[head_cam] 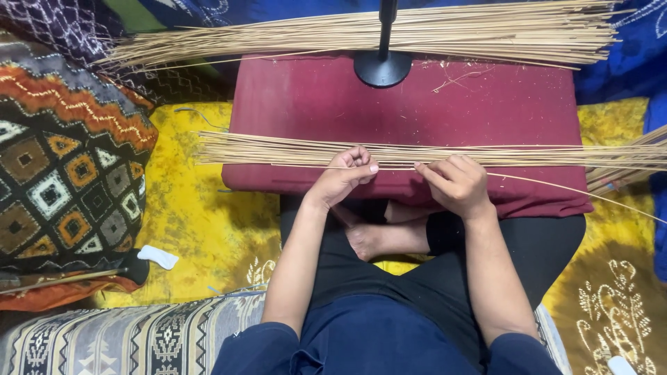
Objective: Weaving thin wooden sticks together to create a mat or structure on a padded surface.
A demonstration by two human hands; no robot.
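My left hand (345,175) and my right hand (455,182) pinch one thin pale stick (396,167) that runs left to right across the near edge of a dark red cushion (417,104). The stick's right end bends down past the cushion to the right. Just behind my fingers lies a loose bundle of the same sticks (278,149), stretched across the cushion. A second, thicker bundle of sticks (417,31) lies along the cushion's far edge. I sit cross-legged, with a bare foot (372,239) under my forearms.
A black round stand base with a pole (383,66) sits on the cushion's far side. A patterned pillow (69,167) lies at the left, a yellow printed cloth (201,215) covers the floor, and a striped cushion (125,337) is at the near left.
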